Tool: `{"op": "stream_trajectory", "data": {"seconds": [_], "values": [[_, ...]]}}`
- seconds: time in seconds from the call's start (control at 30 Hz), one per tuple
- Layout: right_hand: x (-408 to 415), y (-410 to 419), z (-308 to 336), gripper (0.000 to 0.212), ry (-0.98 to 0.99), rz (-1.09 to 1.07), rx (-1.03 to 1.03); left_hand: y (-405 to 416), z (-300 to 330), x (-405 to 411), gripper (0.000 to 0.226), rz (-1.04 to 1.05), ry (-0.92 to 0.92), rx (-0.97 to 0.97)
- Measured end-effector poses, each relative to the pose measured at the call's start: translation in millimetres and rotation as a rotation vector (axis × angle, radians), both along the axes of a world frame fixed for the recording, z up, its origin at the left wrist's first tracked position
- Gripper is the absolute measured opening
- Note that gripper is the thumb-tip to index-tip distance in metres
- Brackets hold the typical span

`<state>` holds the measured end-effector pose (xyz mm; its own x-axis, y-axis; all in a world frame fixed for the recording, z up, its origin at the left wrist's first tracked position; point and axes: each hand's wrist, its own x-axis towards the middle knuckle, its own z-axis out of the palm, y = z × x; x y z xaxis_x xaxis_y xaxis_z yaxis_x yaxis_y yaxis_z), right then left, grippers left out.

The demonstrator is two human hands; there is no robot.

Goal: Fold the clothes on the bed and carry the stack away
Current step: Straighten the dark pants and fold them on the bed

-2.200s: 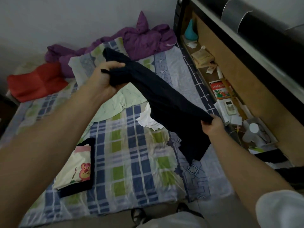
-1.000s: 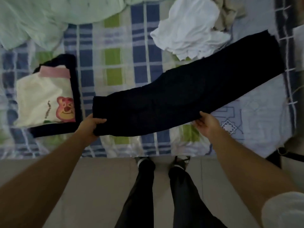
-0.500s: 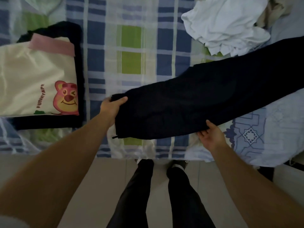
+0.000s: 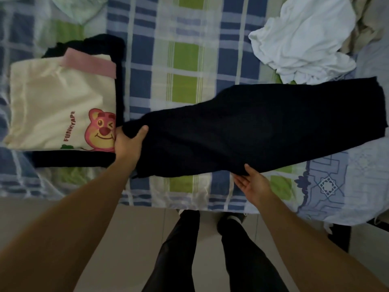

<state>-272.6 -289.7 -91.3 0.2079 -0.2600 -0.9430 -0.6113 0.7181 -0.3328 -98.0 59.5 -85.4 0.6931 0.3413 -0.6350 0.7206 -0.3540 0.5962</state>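
A long dark navy garment (image 4: 252, 131) lies stretched across the plaid bed sheet (image 4: 185, 66), running from centre to the right. My left hand (image 4: 128, 142) grips its left end, thumb over the cloth. At its lower edge my right hand (image 4: 251, 182) sits with fingers straight, fingertips tucked under the fabric. To the left rests a folded stack: a cream shirt with a pink bear print (image 4: 61, 110) on top of a black folded garment (image 4: 73, 160).
A crumpled white garment (image 4: 303, 41) lies at the upper right with a beige cloth (image 4: 366, 22) beside it. A pale green cloth (image 4: 80, 7) is at the top left. The bed edge runs along the bottom, with my legs (image 4: 179, 256) and the floor below.
The dark garment went from held up in the air to lying along the bed. My view tilted down and closer. Both hands slid left with the cloth, toward the folded stack.
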Motion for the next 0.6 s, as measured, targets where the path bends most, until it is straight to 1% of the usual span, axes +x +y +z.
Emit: {"op": "stream_trajectory", "data": {"seconds": [0.1,0.17,0.23,0.3,0.37,0.4,0.47,0.5,0.53,0.6], "values": [[-1,-13,0,0.031,-0.007,-0.055,0.003,2,-3,-10,0.113,-0.113,0.031,0.063],[-2,-31,3,0.032,-0.023,-0.095,-0.014,6,-7,-17,0.115,-0.163,0.060,0.125],[-3,-57,7,0.032,-0.035,-0.105,-0.046,3,-7,-24,0.112,-0.180,0.065,0.215],[-5,-88,12,0.032,-0.040,-0.119,-0.081,-11,-3,-28,0.111,-0.170,0.057,0.344],[-4,-124,16,0.031,-0.043,-0.130,-0.120,-36,5,-31,0.115,-0.141,0.025,0.464],[-4,-143,18,0.031,-0.041,-0.129,-0.138,-50,10,-33,0.117,-0.160,-0.003,0.536],[-2,-180,22,0.025,-0.037,-0.122,-0.163,-81,17,-38,0.112,-0.304,-0.077,0.681],[-1,-197,24,0.021,-0.036,-0.120,-0.173,-100,20,-41,0.106,-0.408,-0.125,0.715],[-1,-215,25,0.019,-0.037,-0.121,-0.179,-122,21,-46,0.097,-0.514,-0.180,0.714],[2,-247,28,0.022,-0.042,-0.122,-0.190,-173,21,-59,0.077,-0.714,-0.291,0.635]]}}
